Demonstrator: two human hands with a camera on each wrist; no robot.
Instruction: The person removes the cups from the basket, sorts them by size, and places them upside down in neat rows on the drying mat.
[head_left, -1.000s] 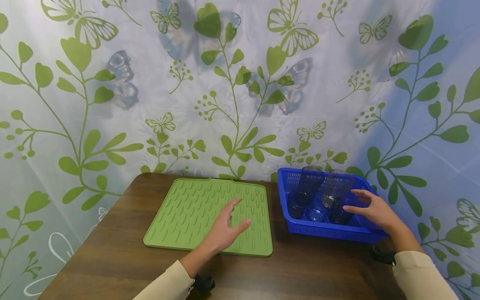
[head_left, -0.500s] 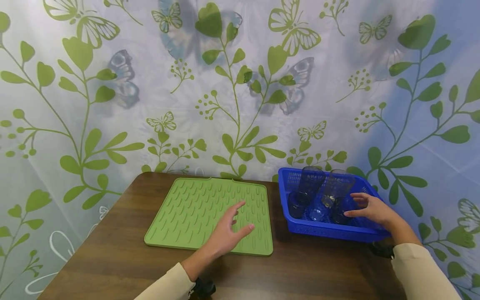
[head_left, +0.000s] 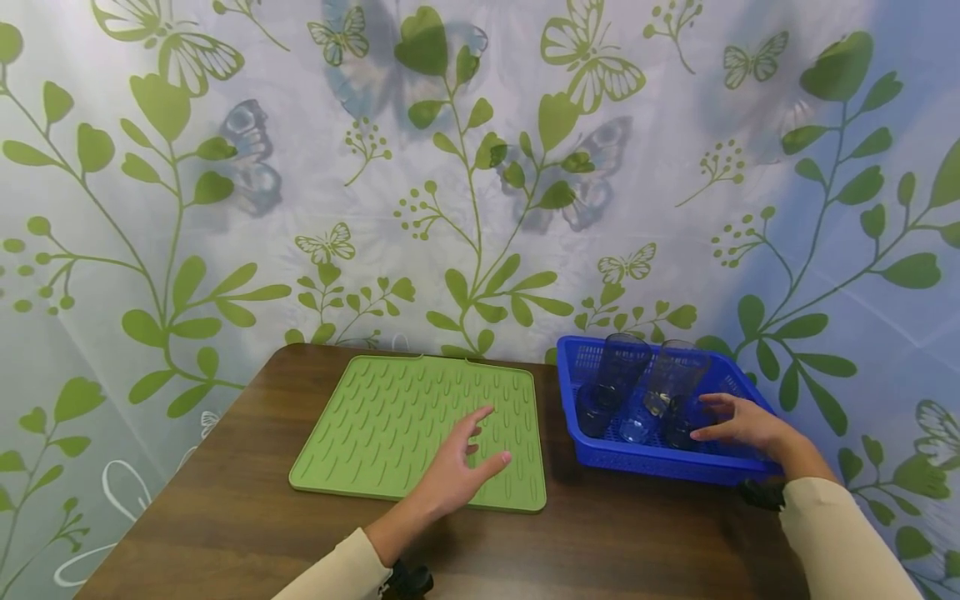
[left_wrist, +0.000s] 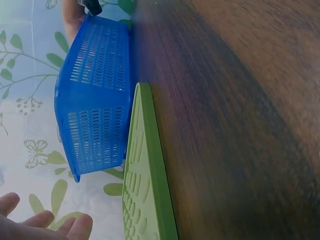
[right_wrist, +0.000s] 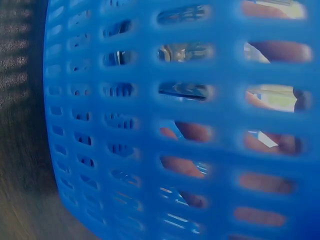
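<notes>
My right hand reaches over the right side of a blue plastic basket. Its thumb and fingers are spread apart at the edge of a short dark drinking glass; whether they touch it is hard to tell. In the right wrist view the basket wall hides most of this, with parts of the fingers showing through its slots. Over the right part of a green ridged drying mat, my left hand is held with fingers extended and holds nothing.
Two tall tinted glasses, a left one and a right one, lean inside the basket with other glasses beneath. The basket stands right of the mat on a brown wooden table. A patterned curtain hangs behind.
My right hand has lowered slightly at the short glass, and its fingers have drawn a little nearer the thumb. My left hand has drifted slightly right over the mat.
</notes>
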